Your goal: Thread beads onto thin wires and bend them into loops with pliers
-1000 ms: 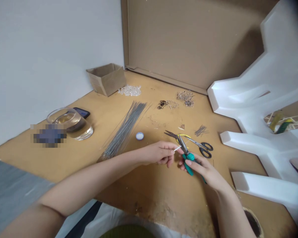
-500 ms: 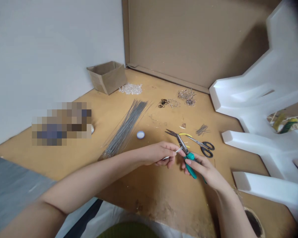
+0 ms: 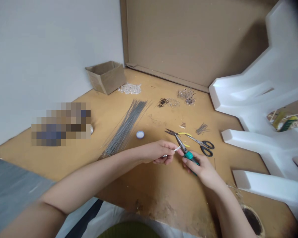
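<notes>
My left hand (image 3: 164, 152) is closed round a thin silvery metal rod (image 3: 176, 148), whose end sticks out past the fingertips. In my right hand (image 3: 200, 165) are teal-handled long-nose pliers (image 3: 188, 154), with the fingers wrapped round the grips. Their jaws point up and left, right beside the rod's end; whether they pinch anything is too small to tell. Just beyond lie yellow-handled pliers (image 3: 172, 131), partly hidden, and black-handled scissors (image 3: 205, 146). Left of my hands is a long bundle of grey wires (image 3: 127, 127), near a small white-and-blue round lid (image 3: 140, 134).
An open cardboard box (image 3: 106, 78) stands at the back left beside a heap of clear bits (image 3: 129, 88). Black rings (image 3: 162, 102), tangled wire pieces (image 3: 186, 96) and short cut wires (image 3: 202, 128) lie farther back. White moulded foam (image 3: 248, 140) borders the right side.
The teal pliers' handles have come closer together in my right hand, and their jaws have shifted slightly. My left hand stays nearly in place with the rod.
</notes>
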The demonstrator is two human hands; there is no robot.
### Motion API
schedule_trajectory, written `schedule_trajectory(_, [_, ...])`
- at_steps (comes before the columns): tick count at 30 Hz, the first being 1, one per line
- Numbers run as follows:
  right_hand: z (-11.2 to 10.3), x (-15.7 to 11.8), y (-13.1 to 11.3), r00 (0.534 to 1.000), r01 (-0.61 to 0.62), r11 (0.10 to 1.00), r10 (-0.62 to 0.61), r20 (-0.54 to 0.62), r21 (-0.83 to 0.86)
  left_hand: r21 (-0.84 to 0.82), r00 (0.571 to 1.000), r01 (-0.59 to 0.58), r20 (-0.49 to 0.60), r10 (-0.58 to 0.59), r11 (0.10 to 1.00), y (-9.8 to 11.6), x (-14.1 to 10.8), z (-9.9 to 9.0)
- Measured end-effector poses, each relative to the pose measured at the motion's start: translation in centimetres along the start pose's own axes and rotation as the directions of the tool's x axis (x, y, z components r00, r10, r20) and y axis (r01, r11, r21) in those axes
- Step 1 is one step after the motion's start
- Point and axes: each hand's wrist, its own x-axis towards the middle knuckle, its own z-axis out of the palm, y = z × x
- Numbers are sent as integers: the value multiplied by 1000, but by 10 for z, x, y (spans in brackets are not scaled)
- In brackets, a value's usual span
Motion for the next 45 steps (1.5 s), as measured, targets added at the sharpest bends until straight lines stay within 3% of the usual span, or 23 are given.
schedule_trajectory(5, [5,4,5,993,35,980,-56,-106,-194,154,999,14,-32,-9,988,-1,1,-6])
schedule_trajectory(12, [16,9,6,979,-17,947,-50,-198,-321,250,998,61,-38,-53,966,-6,6,-16])
schedule_trajectory(14, [15,8,4,980,-13,962,-43,-196,-272,306,999,33,-24,-27,951,-6,5,-18])
schedule_trajectory(19, [0,5,4,998,-24,998,27,-54,54,474,998,-64,46,47,878,-3,3,-18])
schedule_trajectory(21, [-7,4,6,992,-43,999,43,-122,4,429,996,-51,82,17,902,-4,4,-17])
schedule_trajectory(24, [-10,4,10,969,-96,967,36,-246,-234,277,989,-78,139,40,958,-5,5,-16])
schedule_trajectory(28, [-6,3,12,947,-193,801,1,-322,-567,126,978,-159,155,139,979,-5,6,-18])
schedule_trajectory(31, [-1,1,12,945,-176,685,-83,-316,-707,60,972,-201,138,192,978,-5,6,-19])
schedule_trajectory(40, [10,9,23,922,11,520,-335,-193,-854,-94,924,-380,-74,374,920,-14,14,-17])
schedule_trajectory(45, [18,16,26,901,37,504,-390,-189,-863,-89,912,-404,-121,393,910,-13,13,-14])
